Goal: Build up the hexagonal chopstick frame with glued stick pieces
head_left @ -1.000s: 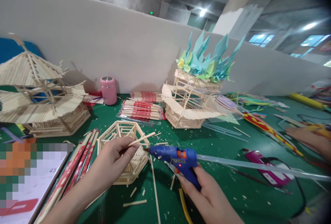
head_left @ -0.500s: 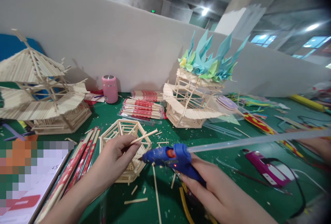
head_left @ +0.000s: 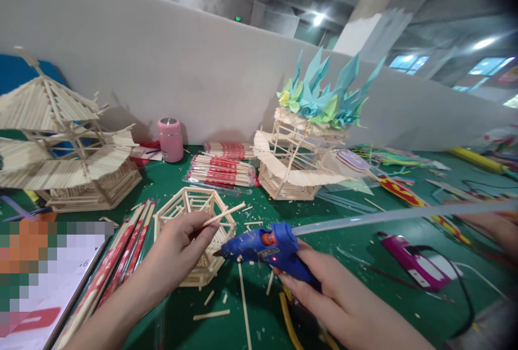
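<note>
My left hand (head_left: 188, 242) is closed, pinching a short wooden stick (head_left: 230, 212) that slants up to the right. Under it on the green table stands an eight-sided open frame of wooden sticks (head_left: 175, 205), partly hidden by the hand. My right hand (head_left: 324, 290) is wrapped round the handle of a blue hot glue gun (head_left: 279, 245). A small red light glows on the gun's side, and its dark nozzle points left over the frame's near right edge. From its back a long clear glue stick (head_left: 364, 217) runs to the right. Whether the nozzle touches the frame, I cannot tell.
Two stick pavilions (head_left: 87, 169) (head_left: 289, 177) stand behind, the right one topped with blue paper leaves. Packs of sticks (head_left: 220, 171), a pink flask (head_left: 170, 139), a purple power strip (head_left: 416, 263), yellow-handled tool (head_left: 288, 320) and stick scraps lie about. Another person's hand (head_left: 491, 226) is at right.
The glue gun's nozzle has shifted very slightly left and down. Both hands keep their hold, and the whole view has drifted a little.
</note>
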{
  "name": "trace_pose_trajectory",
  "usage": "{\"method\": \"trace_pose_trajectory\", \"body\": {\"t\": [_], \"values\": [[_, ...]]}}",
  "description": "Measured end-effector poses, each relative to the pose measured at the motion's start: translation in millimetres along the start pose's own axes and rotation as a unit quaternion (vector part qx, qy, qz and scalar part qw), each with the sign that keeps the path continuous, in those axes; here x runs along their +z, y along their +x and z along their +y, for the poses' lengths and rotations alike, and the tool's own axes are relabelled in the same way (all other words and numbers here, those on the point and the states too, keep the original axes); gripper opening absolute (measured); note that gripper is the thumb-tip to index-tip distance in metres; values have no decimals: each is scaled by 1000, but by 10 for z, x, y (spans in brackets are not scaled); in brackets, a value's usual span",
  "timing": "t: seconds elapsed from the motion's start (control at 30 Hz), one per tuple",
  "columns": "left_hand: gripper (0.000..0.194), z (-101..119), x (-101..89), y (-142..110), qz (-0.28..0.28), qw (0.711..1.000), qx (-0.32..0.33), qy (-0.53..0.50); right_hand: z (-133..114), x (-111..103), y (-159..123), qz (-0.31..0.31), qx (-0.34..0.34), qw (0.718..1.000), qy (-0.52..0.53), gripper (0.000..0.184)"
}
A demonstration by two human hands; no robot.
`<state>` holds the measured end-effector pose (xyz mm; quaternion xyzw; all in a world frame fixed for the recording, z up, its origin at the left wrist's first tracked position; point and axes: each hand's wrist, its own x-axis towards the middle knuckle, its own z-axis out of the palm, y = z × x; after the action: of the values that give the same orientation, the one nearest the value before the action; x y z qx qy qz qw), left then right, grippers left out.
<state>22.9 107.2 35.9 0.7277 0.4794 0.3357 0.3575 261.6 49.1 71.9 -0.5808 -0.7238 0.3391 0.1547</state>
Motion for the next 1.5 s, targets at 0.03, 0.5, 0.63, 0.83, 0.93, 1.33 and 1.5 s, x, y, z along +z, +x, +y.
{"method": "trace_pose_trajectory", "body": {"t": [0.03,0.5,0.63,0.83,0.93,1.33,1.5], "values": [[32,-3,0,1,1,1000,0,0,21,14,3,2,14,1000,16,36],[30,11,-8,-19,-1,1000,-5,19,368,415,-17,79,66,940,326,37],[31,51,-21,-7,3,1000,-7,20,384,484,-83,66,76,941,323,39],[31,75,-20,-5,5,1000,-4,13,405,506,-77,95,86,933,335,41],[32,83,-15,-2,8,1000,0,11,405,507,-62,100,81,934,332,39],[33,75,-18,-12,6,1000,-3,18,391,510,-80,98,68,934,336,35],[34,87,-17,4,1,1000,-4,19,375,546,-98,107,88,924,356,39]]}}
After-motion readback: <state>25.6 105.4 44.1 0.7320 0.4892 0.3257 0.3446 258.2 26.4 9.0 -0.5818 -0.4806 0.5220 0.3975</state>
